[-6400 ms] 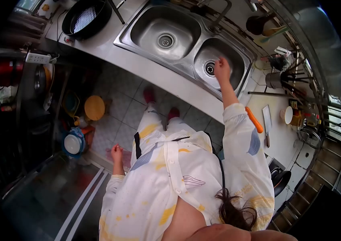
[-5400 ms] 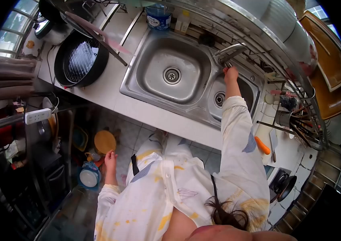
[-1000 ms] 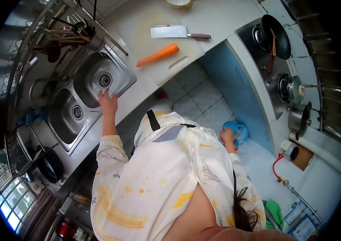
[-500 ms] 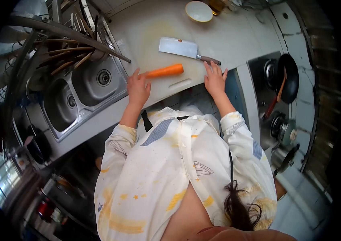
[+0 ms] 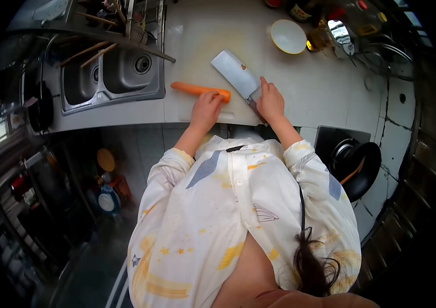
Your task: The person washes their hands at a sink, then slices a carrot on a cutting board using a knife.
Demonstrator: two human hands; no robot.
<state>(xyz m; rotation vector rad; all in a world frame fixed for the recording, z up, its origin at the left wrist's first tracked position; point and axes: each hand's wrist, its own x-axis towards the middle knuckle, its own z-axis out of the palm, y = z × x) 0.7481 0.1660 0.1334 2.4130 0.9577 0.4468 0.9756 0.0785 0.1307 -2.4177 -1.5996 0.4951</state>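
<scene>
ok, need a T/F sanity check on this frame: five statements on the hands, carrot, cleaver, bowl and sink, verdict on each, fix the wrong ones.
1. The left hand is on the thick end of the carrot. True.
2. The right hand is on the bowl. False: it is at the handle of the cleaver.
3. The carrot is cut into slices. False: it is in one piece.
4. The bowl stands apart from the cleaver. True.
5. The sink has a single basin. False: it has two.

Left fingers (image 5: pixel 210 97) moved to the carrot's (image 5: pixel 189 89) thick end.
</scene>
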